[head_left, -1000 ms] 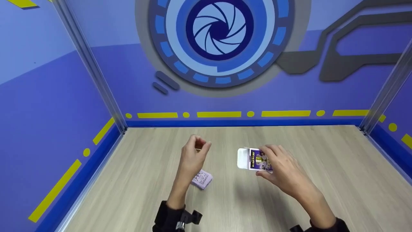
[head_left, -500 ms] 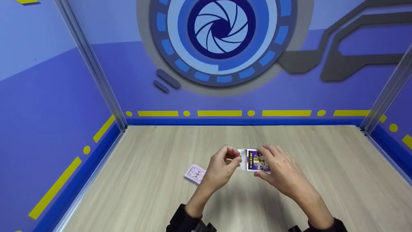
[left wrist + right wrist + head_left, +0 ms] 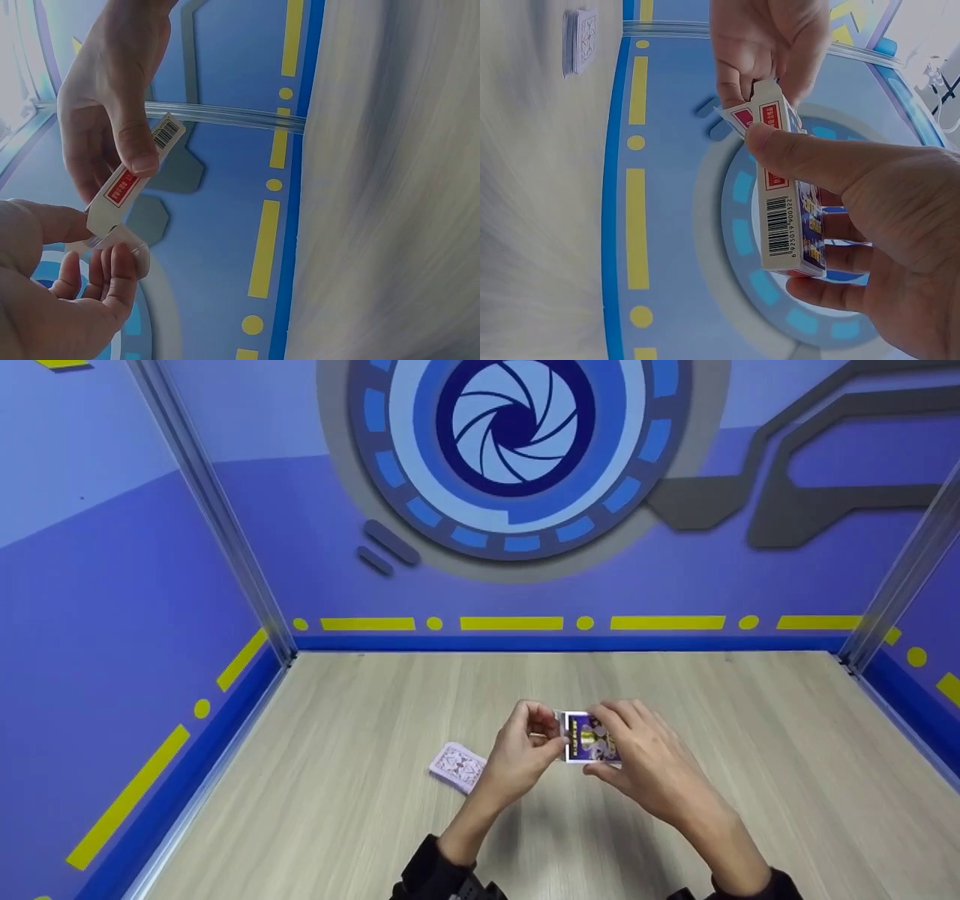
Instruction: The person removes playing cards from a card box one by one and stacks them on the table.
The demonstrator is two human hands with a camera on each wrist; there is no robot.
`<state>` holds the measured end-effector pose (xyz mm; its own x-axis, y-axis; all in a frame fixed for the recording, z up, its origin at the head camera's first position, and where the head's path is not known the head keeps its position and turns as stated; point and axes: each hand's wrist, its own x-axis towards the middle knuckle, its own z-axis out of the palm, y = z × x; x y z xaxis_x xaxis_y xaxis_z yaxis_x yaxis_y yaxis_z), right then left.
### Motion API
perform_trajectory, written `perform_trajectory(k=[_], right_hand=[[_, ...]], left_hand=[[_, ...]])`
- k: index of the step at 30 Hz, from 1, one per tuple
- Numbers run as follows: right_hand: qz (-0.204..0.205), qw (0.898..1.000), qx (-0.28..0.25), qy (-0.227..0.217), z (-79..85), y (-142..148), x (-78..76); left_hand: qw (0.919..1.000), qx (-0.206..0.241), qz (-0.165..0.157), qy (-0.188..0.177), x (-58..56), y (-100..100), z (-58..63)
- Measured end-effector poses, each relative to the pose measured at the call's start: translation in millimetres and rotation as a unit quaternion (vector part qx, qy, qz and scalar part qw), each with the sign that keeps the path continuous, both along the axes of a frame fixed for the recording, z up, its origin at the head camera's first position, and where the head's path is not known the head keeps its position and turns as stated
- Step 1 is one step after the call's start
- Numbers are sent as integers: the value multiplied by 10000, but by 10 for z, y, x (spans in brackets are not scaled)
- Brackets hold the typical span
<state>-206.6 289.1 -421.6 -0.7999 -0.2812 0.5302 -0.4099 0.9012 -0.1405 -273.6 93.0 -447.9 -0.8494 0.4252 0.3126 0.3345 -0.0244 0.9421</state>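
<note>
The card box is above the tabletop, between the left hand at its left end and the right hand around its right end. The end flap is at the left-hand end, by that hand's fingers. The card deck lies on the tabletop, left of the box, its right end behind the left wrist. The back wall stands behind the tabletop, joining the left wall and the right wall at corner posts.
</note>
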Motion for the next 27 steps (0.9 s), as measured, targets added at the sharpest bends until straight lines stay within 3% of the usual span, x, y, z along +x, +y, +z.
perform_trajectory(k=[11, 20, 24, 27], right_hand=[[33, 10000, 34, 26, 11, -43, 11], [-30, 10000, -23, 7, 17, -1, 15], [-160, 9998, -35, -62, 27, 27, 14], [-210, 9997, -59, -96, 28, 45, 9]], left_hand=[[9990, -251, 301, -220, -4, 1, 5], [9988, -46, -75, -484, -34, -70, 65], [9991, -206, -150, -349, -72, -149, 118], [9986, -515, -74, 10, -92, -202, 148]])
